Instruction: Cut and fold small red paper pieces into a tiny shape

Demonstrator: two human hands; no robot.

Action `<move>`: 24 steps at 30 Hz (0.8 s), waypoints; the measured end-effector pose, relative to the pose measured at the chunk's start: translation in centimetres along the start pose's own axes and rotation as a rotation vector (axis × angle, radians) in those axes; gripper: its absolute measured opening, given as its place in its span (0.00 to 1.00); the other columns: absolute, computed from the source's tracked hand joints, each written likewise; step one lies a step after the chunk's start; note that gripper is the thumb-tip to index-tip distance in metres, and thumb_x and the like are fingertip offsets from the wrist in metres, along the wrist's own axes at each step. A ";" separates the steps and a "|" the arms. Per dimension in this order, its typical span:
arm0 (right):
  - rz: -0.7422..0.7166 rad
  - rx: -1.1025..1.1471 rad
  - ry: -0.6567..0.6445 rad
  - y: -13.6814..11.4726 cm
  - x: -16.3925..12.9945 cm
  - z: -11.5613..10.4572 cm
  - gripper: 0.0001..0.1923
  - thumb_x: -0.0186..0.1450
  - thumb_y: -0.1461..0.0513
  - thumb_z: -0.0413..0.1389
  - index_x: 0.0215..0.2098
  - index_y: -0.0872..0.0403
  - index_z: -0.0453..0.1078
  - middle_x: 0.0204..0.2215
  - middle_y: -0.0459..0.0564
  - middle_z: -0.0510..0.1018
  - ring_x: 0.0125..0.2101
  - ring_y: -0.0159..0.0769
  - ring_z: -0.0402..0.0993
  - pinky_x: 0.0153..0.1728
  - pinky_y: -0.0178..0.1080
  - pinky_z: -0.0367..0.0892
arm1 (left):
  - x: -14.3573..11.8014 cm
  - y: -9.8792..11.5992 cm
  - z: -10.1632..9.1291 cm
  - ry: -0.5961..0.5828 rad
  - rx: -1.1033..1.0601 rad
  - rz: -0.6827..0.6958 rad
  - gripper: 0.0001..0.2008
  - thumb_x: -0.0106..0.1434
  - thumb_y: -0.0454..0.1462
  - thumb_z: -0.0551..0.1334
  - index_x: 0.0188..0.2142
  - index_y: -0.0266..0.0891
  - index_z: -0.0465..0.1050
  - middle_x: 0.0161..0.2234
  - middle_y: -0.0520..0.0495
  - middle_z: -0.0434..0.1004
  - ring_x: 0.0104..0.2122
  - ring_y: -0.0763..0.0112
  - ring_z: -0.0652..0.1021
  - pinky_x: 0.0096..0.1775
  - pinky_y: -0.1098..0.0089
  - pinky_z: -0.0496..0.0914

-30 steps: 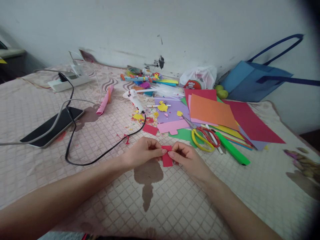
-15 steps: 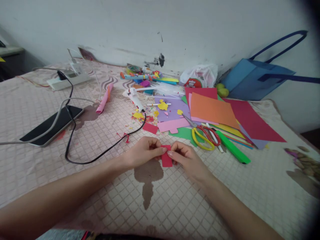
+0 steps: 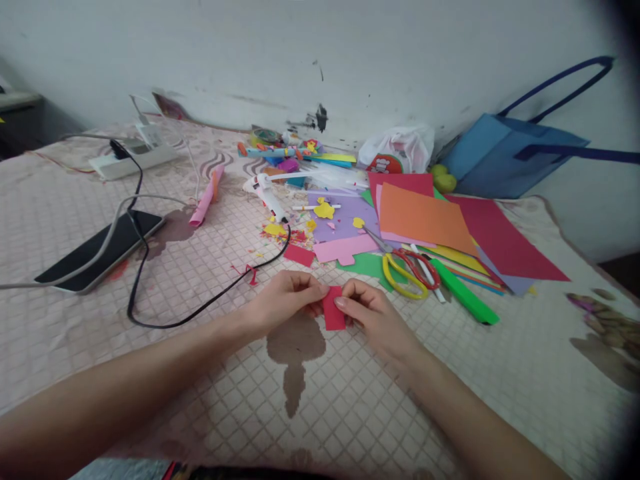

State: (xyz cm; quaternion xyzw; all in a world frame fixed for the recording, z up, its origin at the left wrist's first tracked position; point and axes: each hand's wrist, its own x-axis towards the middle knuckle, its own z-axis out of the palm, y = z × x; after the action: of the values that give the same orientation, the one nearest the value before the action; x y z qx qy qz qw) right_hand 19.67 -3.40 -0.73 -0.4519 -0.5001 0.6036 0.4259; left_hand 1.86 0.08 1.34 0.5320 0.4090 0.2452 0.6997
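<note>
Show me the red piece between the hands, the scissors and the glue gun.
Red piece (image 3: 334, 316), head view: its lower half.
Scissors (image 3: 391, 251), head view: where blades meet handles.
Glue gun (image 3: 270, 199), head view: its white handle.

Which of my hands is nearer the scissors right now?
Right. The right hand is left of the scissors, closer to you; the left hand is farther left.

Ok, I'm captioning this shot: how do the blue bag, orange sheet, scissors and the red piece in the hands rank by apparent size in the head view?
Largest to smallest, as they look there:
1. Blue bag
2. Orange sheet
3. Scissors
4. Held red piece
</note>
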 end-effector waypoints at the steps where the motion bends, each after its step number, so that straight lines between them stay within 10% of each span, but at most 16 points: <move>1: 0.003 0.003 0.009 0.0 0.0 0.0 0.11 0.60 0.61 0.57 0.23 0.53 0.61 0.19 0.39 0.62 0.20 0.26 0.57 0.22 0.32 0.53 | -0.1 0.0 0.0 -0.026 0.037 -0.004 0.12 0.58 0.41 0.61 0.25 0.33 0.70 0.22 0.52 0.71 0.23 0.77 0.71 0.28 0.75 0.64; 24: -0.059 -0.119 0.122 -0.3 0.0 0.0 0.11 0.61 0.57 0.56 0.25 0.53 0.63 0.19 0.41 0.64 0.21 0.28 0.59 0.23 0.33 0.57 | -0.2 -0.2 0.2 -0.107 0.266 0.066 0.14 0.58 0.44 0.61 0.25 0.34 0.71 0.23 0.49 0.75 0.22 0.77 0.72 0.26 0.76 0.65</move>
State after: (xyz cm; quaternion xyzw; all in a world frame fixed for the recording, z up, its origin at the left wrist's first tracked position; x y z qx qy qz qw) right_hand 19.69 -3.40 -0.45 -0.4973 -0.5214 0.5314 0.4455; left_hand 1.88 -0.26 1.21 0.6456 0.3822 0.1830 0.6354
